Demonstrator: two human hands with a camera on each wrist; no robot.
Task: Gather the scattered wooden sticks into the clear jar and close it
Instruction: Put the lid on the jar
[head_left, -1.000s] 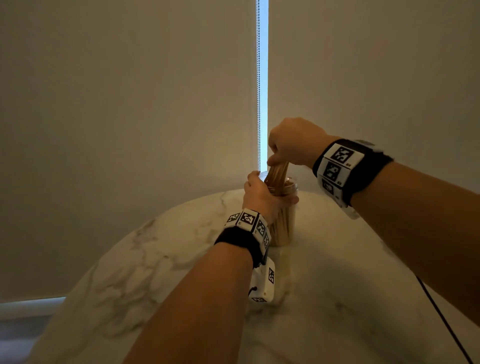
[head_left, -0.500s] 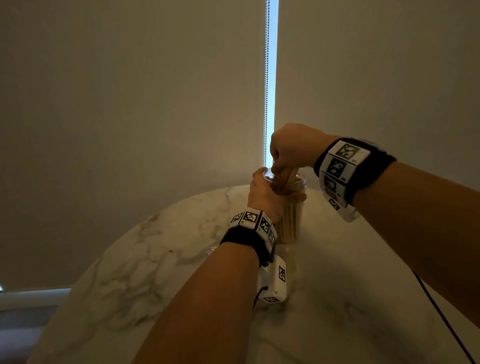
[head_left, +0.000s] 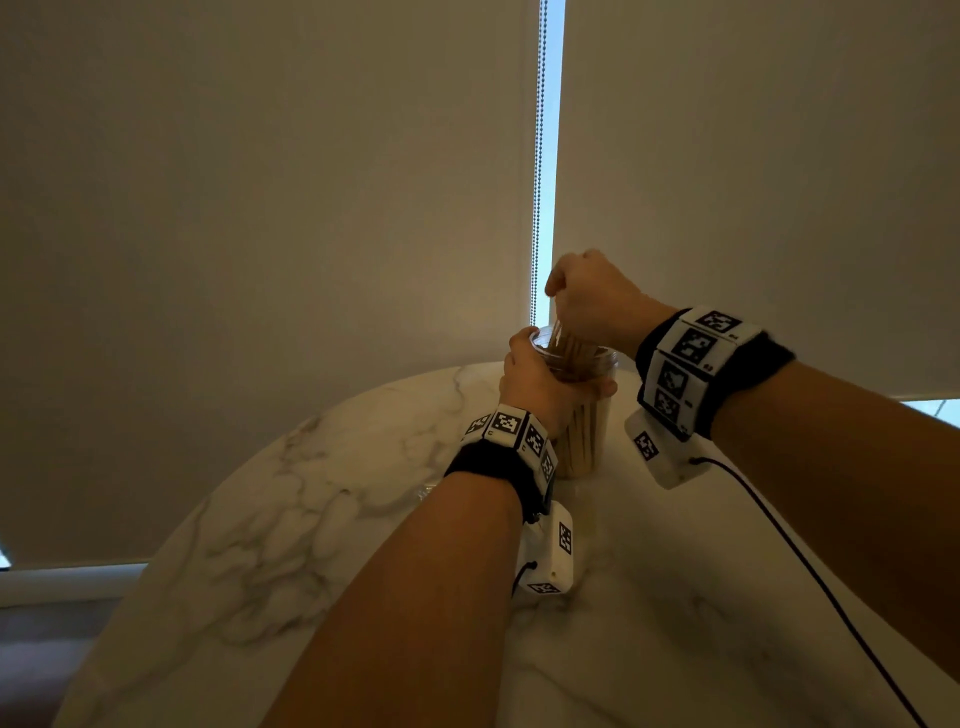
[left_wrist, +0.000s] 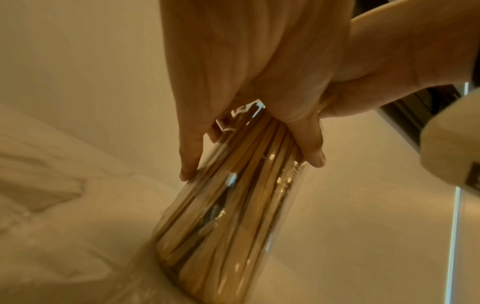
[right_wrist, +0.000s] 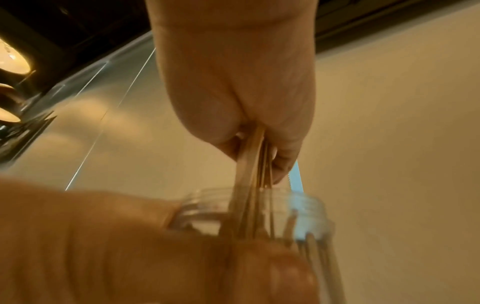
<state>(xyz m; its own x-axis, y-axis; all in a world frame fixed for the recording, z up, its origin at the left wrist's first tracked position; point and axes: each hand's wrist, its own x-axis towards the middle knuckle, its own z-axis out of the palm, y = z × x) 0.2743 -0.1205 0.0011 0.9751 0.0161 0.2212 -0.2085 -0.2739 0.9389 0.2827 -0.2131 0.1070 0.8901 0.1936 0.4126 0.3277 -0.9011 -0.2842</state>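
Observation:
A clear jar (head_left: 587, 436) (left_wrist: 233, 226) stands upright near the far edge of a marble table (head_left: 311, 519), packed with wooden sticks (left_wrist: 202, 236). My left hand (head_left: 540, 384) (left_wrist: 246, 123) grips the jar just under its open rim (right_wrist: 306, 205). Directly above the mouth, my right hand (head_left: 587, 301) (right_wrist: 254, 156) pinches a small bundle of sticks (right_wrist: 255, 185) whose lower ends reach down into the jar. No lid shows in any view.
A closed roller blind (head_left: 260, 208) with a bead chain (head_left: 537, 182) hangs just behind the table. A black cable (head_left: 810, 561) runs from my right wrist across the table's right side. Bare marble lies to the left and front.
The bundle in my right hand has sunk deeper into the jar, and the hand has dropped closer to the rim. My left hand keeps its grip on the jar.

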